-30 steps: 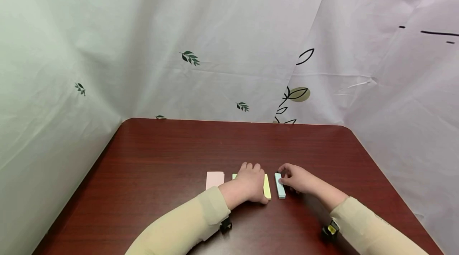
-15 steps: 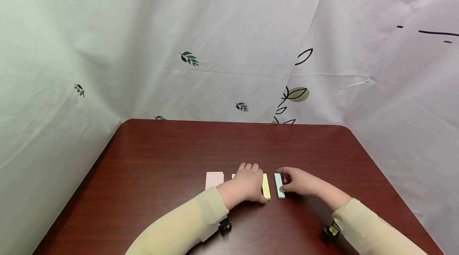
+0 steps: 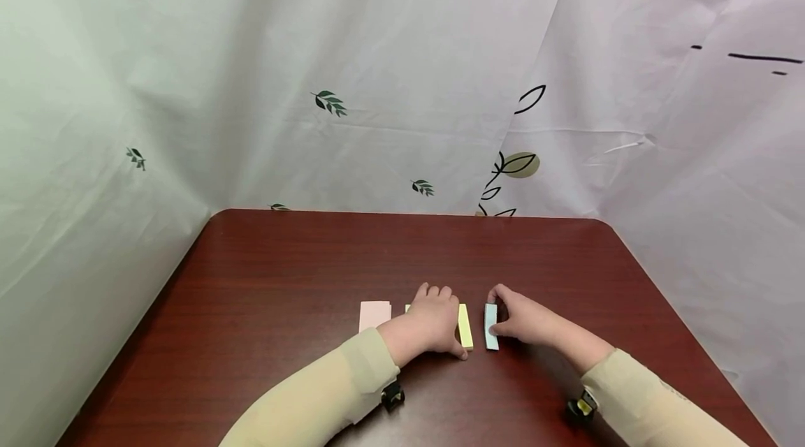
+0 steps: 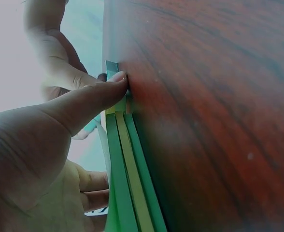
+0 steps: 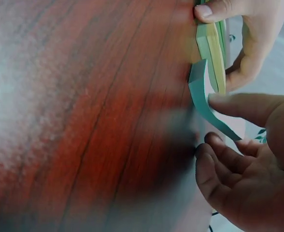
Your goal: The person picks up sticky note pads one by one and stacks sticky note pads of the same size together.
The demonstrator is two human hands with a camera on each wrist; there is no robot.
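In the head view my left hand spans a yellow sticky note pad, its thumb at the near end and fingers toward the far side. Its palm hides most of a green pad. My right hand pinches a narrow light blue sticky note pad between thumb and fingers. Seen from the right wrist, the blue pad bows in a curve, one end lifted toward the fingers, beside the yellow pad. The left wrist view shows layered green and yellow edges under the left hand.
A pink sticky note pad lies left of the left hand, partly behind the forearm. All rest on a dark red wooden table. White printed cloth hangs behind the table and at both sides.
The right fingers have shifted along the blue pad to its far end, and the pad now stands straighter and looks bent. The left hand has stayed on the yellow pad.
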